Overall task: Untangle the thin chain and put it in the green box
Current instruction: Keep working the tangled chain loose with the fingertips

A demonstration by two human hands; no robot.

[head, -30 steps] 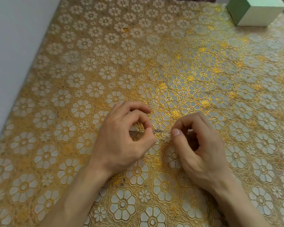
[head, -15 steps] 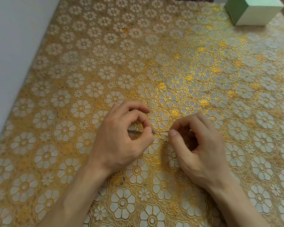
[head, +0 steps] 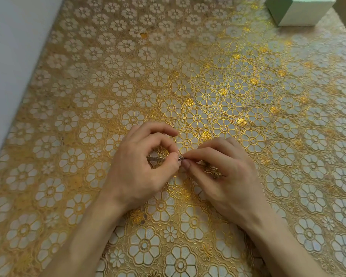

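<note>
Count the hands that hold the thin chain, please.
2. The left hand pinches the thin chain near the middle of the picture. The right hand pinches it just beside, fingertips nearly touching. Parts of the chain are hidden by the fingers.

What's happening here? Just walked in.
A person is working on a thin chain with both bare hands, low over a table covered with a gold floral tablecloth. The left hand pinches the chain between thumb and forefinger, and the right hand pinches it right beside that, fingertips almost meeting. The green box sits at the far right corner, well away from the hands, so the chain is not yet in it.
</note>
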